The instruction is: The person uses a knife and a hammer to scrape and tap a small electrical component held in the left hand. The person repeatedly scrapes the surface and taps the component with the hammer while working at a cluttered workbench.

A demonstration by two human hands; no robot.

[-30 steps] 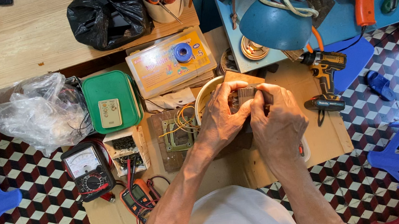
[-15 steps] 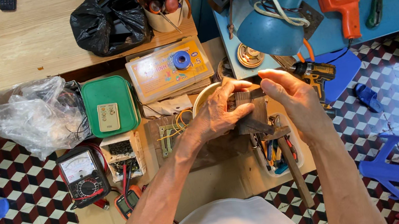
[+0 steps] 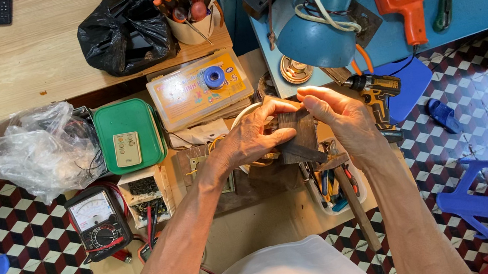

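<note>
At the left, an analogue multimeter [image 3: 98,222] is laid on the patterned floor below a crumpled clear plastic bag [image 3: 38,151], with a green box [image 3: 127,137] carrying a small remote just beside them. In the middle, a small dark block [image 3: 298,138] is held over the low wooden board [image 3: 259,227], gripped from the left by the closed left hand [image 3: 251,139] and pinched at its top by the fingers of the right hand [image 3: 343,120]. Further right, a cordless drill [image 3: 376,91] is seen near the right hand, under a blue desk lamp [image 3: 328,10].
</note>
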